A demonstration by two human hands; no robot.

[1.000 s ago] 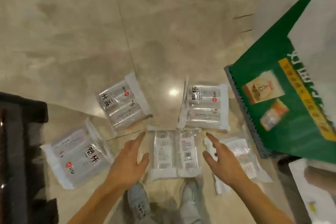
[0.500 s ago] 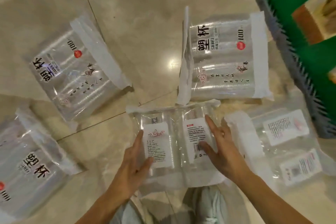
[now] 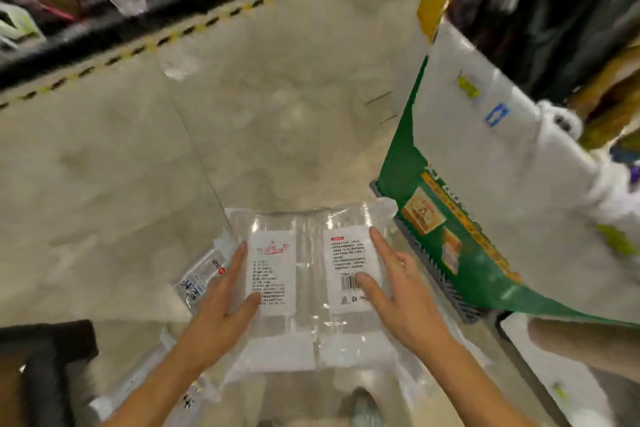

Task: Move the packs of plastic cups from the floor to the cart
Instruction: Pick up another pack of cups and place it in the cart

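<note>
A clear pack of plastic cups (image 3: pixel 308 274) with two white labels is lifted off the floor, held flat between both hands. My left hand (image 3: pixel 221 302) grips its left edge, thumb on top. My right hand (image 3: pixel 401 295) grips its right side, thumb on the barcode label. A second pack (image 3: pixel 201 277) lies on the floor behind the left hand. Another pack (image 3: pixel 152 381) shows low left, partly hidden by my left forearm. The cart's grey platform edge (image 3: pixel 433 274) is just right of the held pack.
A large green and white sack (image 3: pixel 485 163) lies on the cart at the right. A dark object (image 3: pixel 45 364) sits at the lower left. A black and yellow striped line (image 3: pixel 194 28) crosses the far floor below shelving. My shoe (image 3: pixel 363 409) shows at the bottom.
Both hands closed on the middle pack and lifted it off the floor. The view tilted up, so the aisle and shelving show and most floor packs dropped out of view.
</note>
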